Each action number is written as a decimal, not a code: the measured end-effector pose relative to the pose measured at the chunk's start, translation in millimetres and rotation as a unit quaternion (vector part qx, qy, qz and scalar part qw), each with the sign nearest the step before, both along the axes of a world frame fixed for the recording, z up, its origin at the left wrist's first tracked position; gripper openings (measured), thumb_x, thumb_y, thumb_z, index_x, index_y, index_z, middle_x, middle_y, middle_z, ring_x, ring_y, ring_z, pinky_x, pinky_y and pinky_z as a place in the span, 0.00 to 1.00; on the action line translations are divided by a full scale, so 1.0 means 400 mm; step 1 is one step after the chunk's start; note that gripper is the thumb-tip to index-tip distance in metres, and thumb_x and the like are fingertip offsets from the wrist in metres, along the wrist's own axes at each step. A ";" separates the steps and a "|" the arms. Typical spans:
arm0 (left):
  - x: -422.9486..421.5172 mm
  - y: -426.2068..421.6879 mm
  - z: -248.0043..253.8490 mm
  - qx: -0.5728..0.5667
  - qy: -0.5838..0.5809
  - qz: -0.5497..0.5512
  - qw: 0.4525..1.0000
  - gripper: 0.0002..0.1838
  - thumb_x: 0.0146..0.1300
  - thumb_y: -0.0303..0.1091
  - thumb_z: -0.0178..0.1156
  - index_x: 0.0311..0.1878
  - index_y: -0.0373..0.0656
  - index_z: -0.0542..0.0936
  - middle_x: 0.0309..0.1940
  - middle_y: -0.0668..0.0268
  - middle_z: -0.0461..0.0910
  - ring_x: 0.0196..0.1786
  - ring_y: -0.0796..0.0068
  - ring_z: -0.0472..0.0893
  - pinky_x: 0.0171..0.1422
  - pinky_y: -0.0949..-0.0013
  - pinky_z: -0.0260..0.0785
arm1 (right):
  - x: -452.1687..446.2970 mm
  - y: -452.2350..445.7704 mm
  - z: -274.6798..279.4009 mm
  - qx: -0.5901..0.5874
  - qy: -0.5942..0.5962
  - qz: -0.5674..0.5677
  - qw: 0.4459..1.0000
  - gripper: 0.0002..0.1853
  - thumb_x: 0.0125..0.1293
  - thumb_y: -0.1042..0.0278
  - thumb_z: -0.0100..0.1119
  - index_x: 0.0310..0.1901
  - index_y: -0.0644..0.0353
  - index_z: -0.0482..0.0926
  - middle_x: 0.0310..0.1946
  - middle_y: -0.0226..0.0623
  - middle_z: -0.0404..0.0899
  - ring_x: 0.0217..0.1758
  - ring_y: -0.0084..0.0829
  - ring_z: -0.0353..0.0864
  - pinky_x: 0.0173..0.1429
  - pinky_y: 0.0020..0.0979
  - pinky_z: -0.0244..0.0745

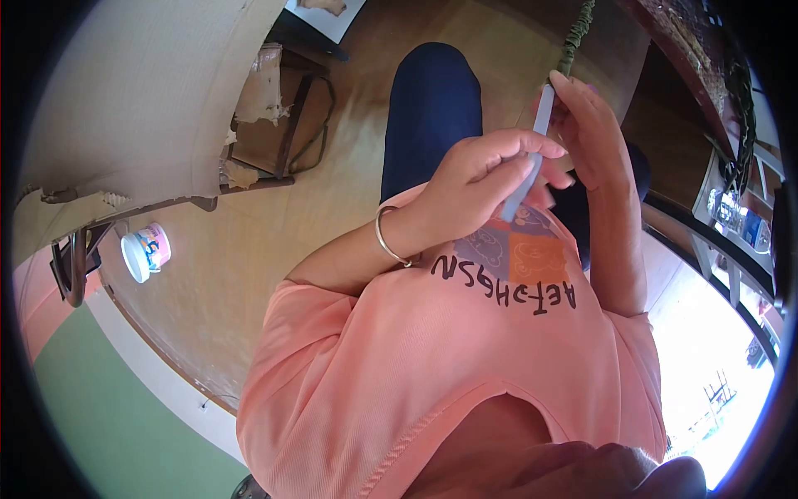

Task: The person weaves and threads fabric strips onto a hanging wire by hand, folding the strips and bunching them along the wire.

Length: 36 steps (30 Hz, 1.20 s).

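Across the floor (220,312) stands a big pale panel (141,100) on the left side, and below its edge lies a white and pink tub (154,249); what is inside it, I cannot tell. Above the lap, the left hand (490,165) has its grip pressed together, pinching the lower part of a pale strip between thumb and fingers. The right hand (592,137) is bent, with fingertips closed around the near end of a green cord (575,37), which extends forward. The pale strip (543,112) slants from these right fingertips back toward the shirt, its long axis almost continuing the cord's line.
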<state>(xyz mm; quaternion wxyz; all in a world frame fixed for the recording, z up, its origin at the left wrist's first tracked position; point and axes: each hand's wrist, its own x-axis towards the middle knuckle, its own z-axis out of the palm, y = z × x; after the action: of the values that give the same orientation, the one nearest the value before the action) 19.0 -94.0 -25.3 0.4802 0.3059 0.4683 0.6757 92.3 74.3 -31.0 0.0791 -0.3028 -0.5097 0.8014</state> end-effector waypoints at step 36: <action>-0.071 -0.217 0.155 0.078 0.346 0.098 0.930 0.13 0.55 0.25 0.47 0.24 0.38 0.82 0.22 0.63 0.80 0.19 0.77 0.67 0.26 0.77 0.59 | -0.028 -0.028 0.042 0.017 0.031 0.008 0.999 0.15 0.68 0.60 0.52 0.36 0.67 0.77 0.31 0.38 0.79 0.34 0.21 0.75 0.44 0.20 0.70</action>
<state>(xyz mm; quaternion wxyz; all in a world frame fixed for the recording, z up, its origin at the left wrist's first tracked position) -9.5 -180.8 36.8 0.1946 0.5098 0.5784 0.6063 81.1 62.9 -14.0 0.0933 -0.2720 -0.5230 0.8024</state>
